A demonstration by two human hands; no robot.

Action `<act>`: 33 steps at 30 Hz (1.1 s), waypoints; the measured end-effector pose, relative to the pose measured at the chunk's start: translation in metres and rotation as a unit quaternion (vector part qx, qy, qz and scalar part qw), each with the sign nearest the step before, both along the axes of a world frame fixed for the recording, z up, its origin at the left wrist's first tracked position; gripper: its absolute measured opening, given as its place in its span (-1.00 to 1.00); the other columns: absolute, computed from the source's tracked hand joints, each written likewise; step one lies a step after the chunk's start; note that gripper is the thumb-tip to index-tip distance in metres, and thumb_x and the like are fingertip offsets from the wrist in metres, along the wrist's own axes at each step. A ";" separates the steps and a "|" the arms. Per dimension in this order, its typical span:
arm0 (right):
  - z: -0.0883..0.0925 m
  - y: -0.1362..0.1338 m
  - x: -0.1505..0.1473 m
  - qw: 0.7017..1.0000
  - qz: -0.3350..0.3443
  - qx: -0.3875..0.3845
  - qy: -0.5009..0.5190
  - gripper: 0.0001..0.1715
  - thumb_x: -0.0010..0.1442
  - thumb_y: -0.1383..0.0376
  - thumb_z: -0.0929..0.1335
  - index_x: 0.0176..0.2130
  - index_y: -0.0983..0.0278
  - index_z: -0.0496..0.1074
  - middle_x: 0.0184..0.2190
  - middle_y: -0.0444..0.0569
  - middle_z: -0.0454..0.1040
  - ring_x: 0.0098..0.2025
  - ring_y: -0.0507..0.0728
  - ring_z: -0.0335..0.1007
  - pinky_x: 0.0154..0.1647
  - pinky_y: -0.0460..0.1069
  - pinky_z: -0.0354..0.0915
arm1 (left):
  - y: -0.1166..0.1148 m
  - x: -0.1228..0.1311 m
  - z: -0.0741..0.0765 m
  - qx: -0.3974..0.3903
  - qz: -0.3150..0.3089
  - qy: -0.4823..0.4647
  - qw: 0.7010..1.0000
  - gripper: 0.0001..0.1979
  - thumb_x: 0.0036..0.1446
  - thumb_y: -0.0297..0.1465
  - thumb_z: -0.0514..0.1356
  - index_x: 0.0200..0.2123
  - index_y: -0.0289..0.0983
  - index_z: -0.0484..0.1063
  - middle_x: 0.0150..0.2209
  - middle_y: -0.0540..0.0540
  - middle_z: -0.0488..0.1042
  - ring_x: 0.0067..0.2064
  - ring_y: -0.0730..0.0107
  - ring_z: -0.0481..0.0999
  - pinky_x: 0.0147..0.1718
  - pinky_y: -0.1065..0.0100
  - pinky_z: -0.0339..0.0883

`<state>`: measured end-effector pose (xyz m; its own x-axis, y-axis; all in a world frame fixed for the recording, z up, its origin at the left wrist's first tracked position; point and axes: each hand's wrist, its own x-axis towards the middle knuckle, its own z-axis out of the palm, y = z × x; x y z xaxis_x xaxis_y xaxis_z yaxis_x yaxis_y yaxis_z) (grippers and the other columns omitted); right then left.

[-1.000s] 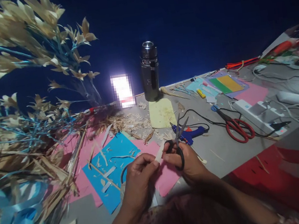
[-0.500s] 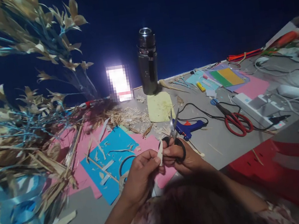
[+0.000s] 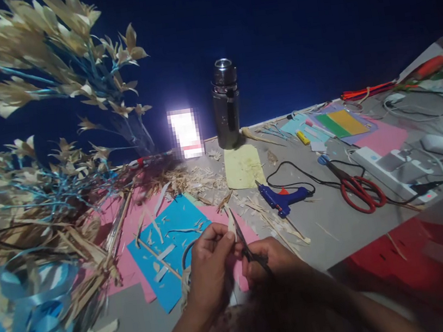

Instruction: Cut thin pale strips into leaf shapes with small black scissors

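Note:
Between its thumb and fingers, my left hand (image 3: 212,260) pinches a pale, pointed strip of dried husk (image 3: 231,225), tip upward. My right hand (image 3: 274,260) grips dark-handled scissors (image 3: 243,240), its fingers around the handles. The blades lie along the strip's right edge; whether they touch it I cannot tell. Under and left of the hands are pink sheets (image 3: 243,275) and a blue sheet (image 3: 166,283) strewn with cut scraps. A blue glue gun (image 3: 286,198) rests beyond my right hand.
A dark metal flask (image 3: 227,115) stands at the back beside a yellow cloth (image 3: 243,168). Dried-husk flowers on blue stems (image 3: 104,67) rise at left. Red-handled scissors (image 3: 361,196) and a white power strip (image 3: 396,174) lie at right. A red chair (image 3: 385,275) adjoins the table.
The scissors have turned from pointing up with spread blades to lying beside the strip, blades closer together. My right hand has moved lower. The whole view has shifted slightly.

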<state>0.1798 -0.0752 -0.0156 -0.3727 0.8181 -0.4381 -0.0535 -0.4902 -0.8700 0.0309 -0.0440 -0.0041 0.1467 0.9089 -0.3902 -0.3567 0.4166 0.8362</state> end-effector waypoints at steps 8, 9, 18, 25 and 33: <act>-0.008 -0.001 0.002 1.000 0.001 -0.006 -0.004 -0.79 -0.04 0.21 0.43 -0.53 0.33 0.46 -0.63 -0.18 0.34 -0.56 -0.03 0.11 -0.57 -0.12 -0.04 | -0.001 -0.001 0.003 0.025 -0.002 0.032 0.999 -0.75 0.02 -0.26 0.40 -0.46 -0.27 0.44 -0.52 -0.03 0.51 -0.49 0.40 0.47 -0.45 0.39 0.36; -0.009 -0.001 0.002 1.000 -0.001 -0.008 -0.003 -0.78 -0.04 0.20 0.44 -0.53 0.32 0.45 -0.63 -0.19 0.32 -0.57 -0.03 0.09 -0.57 -0.12 -0.05 | -0.001 -0.001 0.003 0.025 -0.002 0.034 0.999 -0.75 0.02 -0.26 0.40 -0.46 -0.27 0.44 -0.52 -0.03 0.51 -0.49 0.40 0.47 -0.45 0.40 0.35; 0.000 -0.001 0.002 1.000 0.011 0.003 -0.006 -0.67 0.01 0.10 0.43 -0.53 0.31 0.40 -0.62 -0.17 0.28 -0.55 -0.01 0.09 -0.58 -0.11 -0.02 | 0.001 0.001 0.004 0.012 0.012 0.017 1.000 -0.73 -0.04 -0.26 0.44 -0.46 -0.26 0.44 -0.54 -0.01 0.50 -0.50 0.38 0.49 -0.45 0.38 0.38; 0.007 -0.002 0.000 1.000 0.007 0.009 0.003 -0.66 -0.01 0.08 0.42 -0.53 0.29 0.36 -0.60 -0.16 0.29 -0.54 0.01 0.10 -0.56 -0.10 0.00 | 0.001 0.000 0.002 0.002 0.007 0.012 1.000 -0.73 -0.04 -0.27 0.44 -0.44 -0.26 0.44 -0.56 -0.01 0.50 -0.52 0.39 0.49 -0.47 0.39 0.38; -0.005 0.000 0.000 0.999 0.013 -0.010 -0.031 -0.78 -0.05 0.21 0.40 -0.57 0.32 0.42 -0.62 -0.16 0.30 -0.56 -0.01 0.09 -0.58 -0.11 -0.04 | 0.000 0.000 0.002 0.011 0.004 0.014 1.000 -0.75 -0.02 -0.29 0.43 -0.46 -0.27 0.43 -0.56 0.00 0.50 -0.52 0.40 0.49 -0.47 0.40 0.37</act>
